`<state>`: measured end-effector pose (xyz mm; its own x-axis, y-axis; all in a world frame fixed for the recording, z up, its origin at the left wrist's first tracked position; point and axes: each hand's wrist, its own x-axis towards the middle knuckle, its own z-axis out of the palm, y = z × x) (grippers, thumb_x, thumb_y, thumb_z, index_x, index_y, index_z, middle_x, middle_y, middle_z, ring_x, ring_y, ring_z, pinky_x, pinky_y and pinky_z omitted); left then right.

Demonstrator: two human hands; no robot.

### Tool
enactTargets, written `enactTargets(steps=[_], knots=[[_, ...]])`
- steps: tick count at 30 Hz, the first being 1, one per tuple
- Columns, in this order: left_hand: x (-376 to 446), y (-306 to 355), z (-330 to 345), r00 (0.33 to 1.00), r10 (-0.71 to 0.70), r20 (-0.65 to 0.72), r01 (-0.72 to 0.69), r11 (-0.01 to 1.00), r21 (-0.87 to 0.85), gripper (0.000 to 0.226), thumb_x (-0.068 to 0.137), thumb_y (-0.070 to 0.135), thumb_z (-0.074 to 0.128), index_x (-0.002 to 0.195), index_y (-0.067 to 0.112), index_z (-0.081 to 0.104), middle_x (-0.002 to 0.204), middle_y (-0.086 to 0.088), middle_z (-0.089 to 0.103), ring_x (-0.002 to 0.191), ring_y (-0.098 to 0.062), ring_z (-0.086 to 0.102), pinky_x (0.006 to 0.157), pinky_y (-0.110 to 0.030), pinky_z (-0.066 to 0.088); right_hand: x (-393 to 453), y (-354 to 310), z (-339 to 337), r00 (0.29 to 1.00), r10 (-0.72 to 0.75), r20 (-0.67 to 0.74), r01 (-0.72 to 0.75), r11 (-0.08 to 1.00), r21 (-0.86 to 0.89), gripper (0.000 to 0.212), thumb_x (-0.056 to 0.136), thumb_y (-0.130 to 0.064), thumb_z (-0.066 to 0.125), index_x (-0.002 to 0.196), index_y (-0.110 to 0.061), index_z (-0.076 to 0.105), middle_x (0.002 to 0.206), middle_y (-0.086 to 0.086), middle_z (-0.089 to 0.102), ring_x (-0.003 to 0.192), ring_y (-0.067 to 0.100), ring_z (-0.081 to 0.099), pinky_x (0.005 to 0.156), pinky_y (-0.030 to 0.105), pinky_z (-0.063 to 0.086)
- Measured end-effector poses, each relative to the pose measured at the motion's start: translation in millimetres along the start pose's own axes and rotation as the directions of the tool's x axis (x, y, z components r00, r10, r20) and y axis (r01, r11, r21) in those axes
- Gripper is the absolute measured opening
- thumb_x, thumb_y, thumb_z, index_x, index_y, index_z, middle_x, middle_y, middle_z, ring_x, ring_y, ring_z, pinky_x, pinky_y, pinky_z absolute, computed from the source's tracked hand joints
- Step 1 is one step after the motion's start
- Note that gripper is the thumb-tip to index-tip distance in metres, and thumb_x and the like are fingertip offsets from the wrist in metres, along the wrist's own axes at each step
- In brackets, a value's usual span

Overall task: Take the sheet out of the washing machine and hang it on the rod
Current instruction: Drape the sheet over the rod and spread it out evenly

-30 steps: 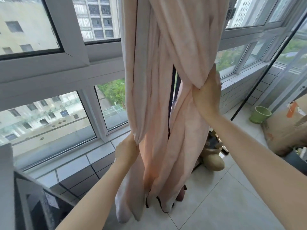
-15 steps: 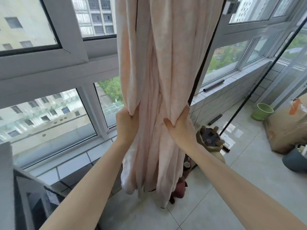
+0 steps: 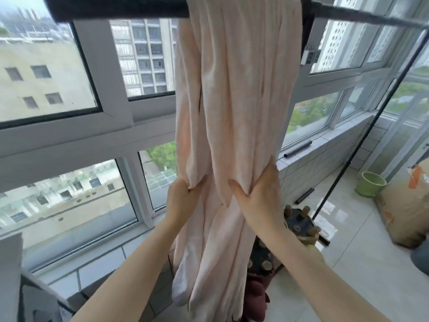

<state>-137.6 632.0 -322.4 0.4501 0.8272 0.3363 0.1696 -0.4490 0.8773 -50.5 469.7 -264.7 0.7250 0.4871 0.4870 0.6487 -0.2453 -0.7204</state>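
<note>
Draped over a dark, matte rod [image 3: 120, 8] running across the top of the view: a pale pink sheet [image 3: 234, 94], soft and slightly mottled, hanging in long vertical folds bunched into a thick column that reaches down toward the glossy tiled floor [image 3: 362, 270]. Lower ends rounded and limp, a whitish fold hanging lowest at the left.

Left hand [image 3: 183, 198] closed in a fist on the left edge of the cloth, a pinched tuck of fabric caught in the grip. Right hand [image 3: 257, 194] closed on the right folds, thumb spread to the left across the fabric and the other fingers wrapped behind, the cloth gathered into creases at the grip. Both hands at about the same height, near each other, with a band of loose folds between them.

Behind the sheet, white-framed windows [image 3: 111, 77] with smooth glass. At the right, thin black poles [image 3: 371, 126] slanting down to the floor. Far right on the floor, a round light-green pot [image 3: 371, 183] beside a brown paper sack [image 3: 408, 210]. Below the right forearm, a dark round object with tan pegs [image 3: 299, 221], only partly seen.
</note>
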Motion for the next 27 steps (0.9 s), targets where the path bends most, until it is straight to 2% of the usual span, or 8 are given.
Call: enactTargets(steps=[3,6,9,13,16,20,23,27], knots=[[6.6,44.3,-24.1,0.991,0.06,-0.124,-0.076,0.988,-0.131,0.028,0.08,0.036,0.076,0.081,0.012,0.062,0.073,0.0,0.067,0.068,-0.019,0.064,0.06,-0.04,0.052,21.8,-37.2,-28.6,0.984,-0.151,-0.099,0.147,0.988,-0.043,0.097,0.079,-0.045,0.073,0.149,-0.024,0.01,0.149,0.008,0.026,0.138,0.025,0.026,0.112,0.045,0.031],[19.6,98.0,-50.0,0.957,0.182,-0.224,-0.228,0.952,-0.204,0.023,0.082,0.028,0.076,0.098,0.021,0.06,0.084,0.013,0.065,0.076,-0.006,0.062,0.068,-0.027,0.05,43.1,-73.7,-48.6,0.948,-0.295,-0.116,0.257,0.929,-0.266,0.092,0.08,-0.039,0.072,0.148,-0.021,0.013,0.15,0.015,0.021,0.136,0.032,0.023,0.11,0.047,0.031],[39.6,138.0,-72.0,0.877,0.352,-0.327,-0.426,0.884,-0.193,0.047,0.083,0.017,0.076,0.122,0.022,0.05,0.109,0.014,0.06,0.098,-0.008,0.06,0.086,-0.019,0.048,62.2,-113.3,-65.1,0.911,-0.384,-0.152,0.326,0.895,-0.303,0.084,0.083,-0.031,0.069,0.147,-0.021,0.016,0.148,0.016,0.021,0.133,0.034,0.025,0.106,0.051,0.037],[68.0,174.6,-90.1,0.764,0.5,-0.407,-0.55,0.835,-0.008,0.044,0.08,0.018,0.078,0.112,0.027,0.049,0.102,0.007,0.054,0.087,-0.004,0.052,0.08,-0.014,0.042,72.1,-165.1,-67.3,0.761,-0.628,-0.163,0.588,0.773,-0.238,0.062,0.087,-0.023,0.062,0.14,-0.024,0.029,0.125,0.005,0.035,0.092,0.017,0.054,0.069,0.025,0.053],[77.4,198.7,-102.4,0.791,0.462,-0.4,-0.499,0.866,0.014,0.023,0.081,0.03,0.077,0.082,0.033,0.053,0.081,0.015,0.05,0.072,0.003,0.045,0.07,-0.011,0.036,87.0,-187.5,-54.1,0.785,-0.611,-0.103,0.593,0.789,-0.16,0.054,0.087,-0.031,0.067,0.127,-0.022,0.032,0.113,-0.001,0.04,0.064,0.007,0.05,0.05,0.015,0.042],[81.1,208.3,-110.5,0.811,0.457,-0.366,-0.501,0.865,-0.032,0.026,0.082,0.029,0.076,0.065,0.034,0.057,0.06,0.014,0.053,0.058,-0.001,0.046,0.061,-0.012,0.036,107.3,-185.0,-52.9,0.813,-0.58,-0.05,0.555,0.799,-0.231,0.027,0.093,-0.016,0.06,0.109,-0.022,0.039,0.094,-0.001,0.052,0.064,0.015,0.058,0.053,0.031,0.053],[84.5,208.7,-118.2,0.884,0.326,-0.335,-0.411,0.883,-0.225,0.021,0.084,0.026,0.075,0.067,0.025,0.062,0.061,0.012,0.057,0.057,0.001,0.047,0.059,-0.012,0.04,112.3,-182.8,-69.5,0.845,-0.525,-0.096,0.514,0.849,-0.12,0.007,0.094,-0.022,0.058,0.091,-0.02,0.053,0.077,-0.007,0.059,0.064,0.009,0.059,0.057,0.021,0.05],[92.1,216.1,-132.6,0.927,0.322,-0.191,-0.372,0.846,-0.382,0.01,0.088,0.001,0.065,0.087,0.01,0.07,0.07,0.008,0.069,0.064,-0.007,0.06,0.059,-0.019,0.049,126.3,-192.4,-93.3,0.916,-0.399,-0.046,0.402,0.909,0.107,0.005,0.093,-0.022,0.061,0.092,-0.018,0.063,0.076,-0.017,0.06,0.069,-0.004,0.061,0.06,0.006,0.046]])
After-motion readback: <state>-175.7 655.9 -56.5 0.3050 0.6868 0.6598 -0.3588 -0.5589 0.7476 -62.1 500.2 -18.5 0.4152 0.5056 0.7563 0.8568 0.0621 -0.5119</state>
